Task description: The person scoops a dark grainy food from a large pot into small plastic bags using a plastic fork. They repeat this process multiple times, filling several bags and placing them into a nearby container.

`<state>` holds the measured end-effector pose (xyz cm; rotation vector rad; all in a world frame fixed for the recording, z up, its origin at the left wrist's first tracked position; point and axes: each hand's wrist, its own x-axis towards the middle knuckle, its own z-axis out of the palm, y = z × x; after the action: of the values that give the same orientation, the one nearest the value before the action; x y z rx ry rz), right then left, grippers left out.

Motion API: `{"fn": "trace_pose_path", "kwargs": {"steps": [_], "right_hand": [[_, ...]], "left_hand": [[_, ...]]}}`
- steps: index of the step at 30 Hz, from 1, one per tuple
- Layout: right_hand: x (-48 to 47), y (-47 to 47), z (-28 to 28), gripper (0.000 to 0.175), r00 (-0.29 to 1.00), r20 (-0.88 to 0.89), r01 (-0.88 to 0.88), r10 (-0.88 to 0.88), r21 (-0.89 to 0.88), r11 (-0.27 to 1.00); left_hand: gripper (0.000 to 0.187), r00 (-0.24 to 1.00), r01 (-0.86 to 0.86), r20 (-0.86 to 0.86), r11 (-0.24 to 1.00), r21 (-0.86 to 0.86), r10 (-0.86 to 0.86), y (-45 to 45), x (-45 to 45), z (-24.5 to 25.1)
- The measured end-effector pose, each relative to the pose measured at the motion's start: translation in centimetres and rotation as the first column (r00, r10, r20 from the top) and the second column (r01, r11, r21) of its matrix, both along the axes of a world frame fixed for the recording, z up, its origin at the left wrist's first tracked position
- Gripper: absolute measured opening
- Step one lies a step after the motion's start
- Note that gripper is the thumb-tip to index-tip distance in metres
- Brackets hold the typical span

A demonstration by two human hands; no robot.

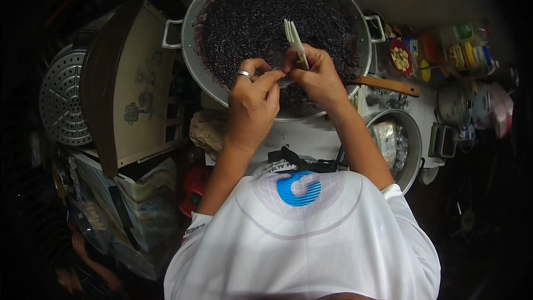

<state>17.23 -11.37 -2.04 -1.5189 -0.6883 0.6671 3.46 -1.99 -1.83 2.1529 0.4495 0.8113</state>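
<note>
A wide metal pan (pixel 191 64) with loop handles holds a dark purple, grainy mass like cooked black rice (pixel 250 12). Over its near side my two hands meet at the fingertips. My right hand (pixel 318 73) grips a white plastic fork (pixel 295 37), tines up and away from me. My left hand (pixel 255 96), with a ring on one finger, pinches what looks like thin clear plastic (pixel 286 81) between the hands; the fingers partly hide it. A wooden-handled utensil (pixel 387 85) rests across the pan's right rim, its far end in the dark mass.
Lower right, a round metal pot (pixel 417 146) holds plastic packets. Beyond it are a red bowl of pale pieces (pixel 400 57), bottles and lidded pots (pixel 454 102). At left stand a brown-and-cream cabinet (pixel 141 79) and a perforated metal steamer plate (pixel 66 96). Another person's arm (pixel 93 264) shows lower left.
</note>
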Motion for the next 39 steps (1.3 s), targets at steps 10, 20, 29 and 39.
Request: {"fn": "trace_pose_path", "kwargs": {"steps": [10,20,29,39], "right_hand": [[-3.3,0.2,-0.6,0.019,0.911,0.397,0.147,-0.108,-0.068,0.987],[7.2,-5.9,6.1,0.027,0.495,0.783,0.361,0.377,-0.58,0.73],[3.9,-8.4,8.3,0.029,0.276,0.669,0.567,0.69,-0.693,0.445],[-2.0,-8.6,3.4,0.046,0.393,0.716,0.628,0.576,-0.667,0.4]], "left_hand": [[0.022,0.997,-0.065,0.032,0.98,-0.19,0.073,1.6,0.3,-0.7],[0.015,0.999,-0.013,0.024,0.951,-0.309,0.021,4.7,-1.4,0.9],[0.02,0.993,0.006,0.112,0.911,-0.412,0.044,5.3,-3.7,1.5],[0.021,0.987,0.063,0.162,0.877,-0.477,0.017,5.6,-3.8,1.0]]}}
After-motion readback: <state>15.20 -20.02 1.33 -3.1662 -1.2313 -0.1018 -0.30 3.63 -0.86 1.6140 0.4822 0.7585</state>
